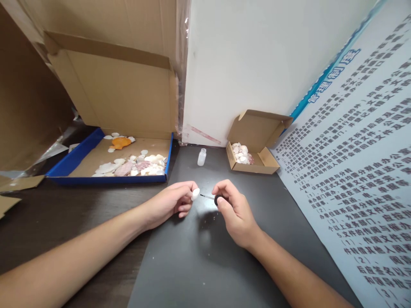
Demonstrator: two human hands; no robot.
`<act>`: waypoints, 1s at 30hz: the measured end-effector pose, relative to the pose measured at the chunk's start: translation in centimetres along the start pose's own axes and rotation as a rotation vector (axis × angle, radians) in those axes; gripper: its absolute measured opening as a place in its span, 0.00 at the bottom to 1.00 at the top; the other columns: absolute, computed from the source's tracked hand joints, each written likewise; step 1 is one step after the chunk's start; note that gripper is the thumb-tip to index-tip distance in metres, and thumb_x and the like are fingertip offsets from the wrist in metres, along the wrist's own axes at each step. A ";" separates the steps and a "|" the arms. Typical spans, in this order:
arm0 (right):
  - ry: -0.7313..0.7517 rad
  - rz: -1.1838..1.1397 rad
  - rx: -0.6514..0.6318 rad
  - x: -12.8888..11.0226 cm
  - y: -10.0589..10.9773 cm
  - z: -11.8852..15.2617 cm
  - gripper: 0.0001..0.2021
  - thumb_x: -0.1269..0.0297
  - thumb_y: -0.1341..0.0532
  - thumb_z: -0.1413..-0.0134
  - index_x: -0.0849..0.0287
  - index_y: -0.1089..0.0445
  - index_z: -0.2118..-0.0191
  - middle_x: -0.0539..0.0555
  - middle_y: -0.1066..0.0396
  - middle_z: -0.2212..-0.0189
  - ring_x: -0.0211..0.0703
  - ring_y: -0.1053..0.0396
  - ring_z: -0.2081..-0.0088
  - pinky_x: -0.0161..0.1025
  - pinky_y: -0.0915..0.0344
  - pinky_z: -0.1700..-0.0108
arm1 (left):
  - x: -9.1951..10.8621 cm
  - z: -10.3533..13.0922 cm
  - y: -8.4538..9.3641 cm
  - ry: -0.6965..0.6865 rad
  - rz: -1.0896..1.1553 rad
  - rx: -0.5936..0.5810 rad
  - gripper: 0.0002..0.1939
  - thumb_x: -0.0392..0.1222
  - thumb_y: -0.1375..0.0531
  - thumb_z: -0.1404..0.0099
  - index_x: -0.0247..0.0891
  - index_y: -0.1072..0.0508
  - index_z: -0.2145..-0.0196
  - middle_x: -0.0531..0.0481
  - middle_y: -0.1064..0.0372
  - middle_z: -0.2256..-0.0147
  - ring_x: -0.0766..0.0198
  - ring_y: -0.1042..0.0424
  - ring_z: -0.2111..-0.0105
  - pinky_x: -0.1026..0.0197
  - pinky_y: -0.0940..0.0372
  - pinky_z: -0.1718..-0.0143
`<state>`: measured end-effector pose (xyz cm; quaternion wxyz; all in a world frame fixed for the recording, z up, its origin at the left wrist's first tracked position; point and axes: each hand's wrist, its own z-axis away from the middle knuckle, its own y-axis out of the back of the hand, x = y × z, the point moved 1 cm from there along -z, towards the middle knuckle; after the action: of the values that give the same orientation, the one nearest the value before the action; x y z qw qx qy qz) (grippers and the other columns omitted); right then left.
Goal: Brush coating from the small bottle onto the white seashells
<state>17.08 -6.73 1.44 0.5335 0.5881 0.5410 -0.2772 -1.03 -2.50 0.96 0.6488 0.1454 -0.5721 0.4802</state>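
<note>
Pinched in my left hand (175,199) is a small white seashell (195,194). My right hand (234,211) grips the black cap (218,200) of a brush applicator, whose thin stem (207,197) points left. Its dark tip is close beside the shell; whether they touch I cannot tell. Beyond both hands a small bottle (201,158) stands upright and uncapped, with whitish contents.
An open blue-edged cardboard box (109,180) on the left holds many shells (141,166) and an orange piece (121,143). At back right, a smaller open box (257,167) holds more shells (241,153). A printed board (362,149) leans along the right side. White specks dot the dark mat (192,265).
</note>
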 end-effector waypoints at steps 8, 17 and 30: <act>0.007 -0.009 0.003 -0.2 0.0 0.0 0.04 0.70 0.50 0.40 0.57 0.40 0.62 0.45 0.44 0.76 0.35 0.48 0.77 0.34 0.49 0.74 | -0.1 0.0 0.1 -0.003 0.007 -0.005 0.03 0.32 0.48 0.45 0.38 0.39 0.73 0.60 0.56 0.80 0.71 0.56 0.81 0.68 0.54 0.81; 0.020 -0.122 -0.024 0.1 -0.1 0.0 0.05 0.69 0.51 0.39 0.56 0.40 0.60 0.46 0.40 0.74 0.35 0.45 0.76 0.34 0.46 0.74 | 0.0 0.0 0.0 -0.007 -0.008 -0.004 0.03 0.33 0.48 0.45 0.38 0.39 0.73 0.60 0.55 0.80 0.71 0.56 0.81 0.68 0.54 0.81; -0.014 -0.017 0.049 0.1 0.0 -0.2 0.03 0.70 0.48 0.41 0.56 0.40 0.62 0.44 0.44 0.76 0.35 0.48 0.78 0.34 0.49 0.74 | 0.0 0.0 0.0 -0.009 -0.006 -0.005 0.03 0.33 0.48 0.44 0.38 0.39 0.74 0.59 0.56 0.80 0.71 0.56 0.81 0.67 0.54 0.80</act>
<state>17.11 -6.52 1.37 0.5202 0.5946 0.5352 -0.2990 -1.02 -2.51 0.96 0.6480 0.1477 -0.5759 0.4761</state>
